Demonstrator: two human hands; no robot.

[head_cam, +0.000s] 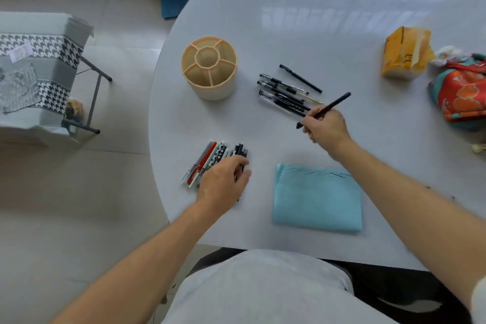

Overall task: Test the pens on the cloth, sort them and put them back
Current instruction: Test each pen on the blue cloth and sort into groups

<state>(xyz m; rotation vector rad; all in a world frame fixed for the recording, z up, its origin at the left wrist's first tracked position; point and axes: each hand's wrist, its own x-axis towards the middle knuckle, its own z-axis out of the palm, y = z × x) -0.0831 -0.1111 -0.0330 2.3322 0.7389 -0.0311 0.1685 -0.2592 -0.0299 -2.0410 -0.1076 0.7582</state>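
Evidently, the right hand (pixel 326 123) pinched 1 black pen (pixel 332 106) near its middle, tilted above the black pens (pixel 285 95) lying on the table (pixel 342 21). The left hand (pixel 223 179) rested with curled fingers on the patterned pens (pixel 210 158); whether it gripped 1 I could not tell. The blue cloth (pixel 317 200) (soft, scribbled along its far edge) lay between the arms. Pens are light, stiff and slippery, best pinched mid-barrel. The compartmented holder (pixel 209 87) stood apart.
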